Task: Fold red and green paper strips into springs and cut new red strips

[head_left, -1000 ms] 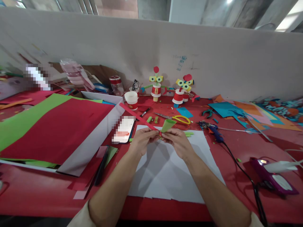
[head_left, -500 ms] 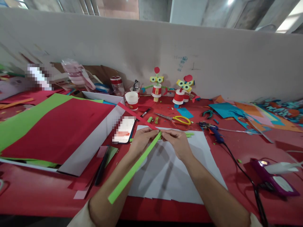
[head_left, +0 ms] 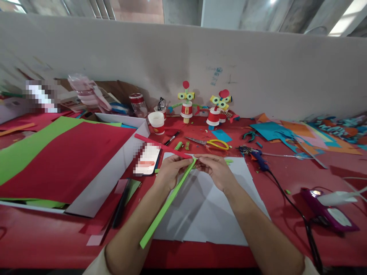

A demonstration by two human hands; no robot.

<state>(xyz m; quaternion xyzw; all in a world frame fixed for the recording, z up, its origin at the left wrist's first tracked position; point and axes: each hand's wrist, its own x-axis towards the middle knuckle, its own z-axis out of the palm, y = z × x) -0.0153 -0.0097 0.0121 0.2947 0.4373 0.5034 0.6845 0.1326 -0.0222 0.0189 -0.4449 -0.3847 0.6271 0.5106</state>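
Observation:
My left hand pinches a red paper strip and a green paper strip where their ends meet at an angle. The red one runs up to the left, and the green one slants down toward me across my left forearm. At that same joint, the fingertips of my right hand are closed on the strip ends, partly hidden by its own fingers. Beneath both hands lies a white sheet. Behind them, more green strips rest near the sheet's far edge.
Yellow-handled scissors, a pen and folded green paper springs lie beyond the hands. A phone and a box with coloured paper are at left. A glue gun and purple power strip sit at right. Paper-cup figures stand behind.
The green strip's free end has swung slightly right, and the red strip's far end has moved left and lower. My right fingers have shifted a little at the joint. The view has turned slightly.

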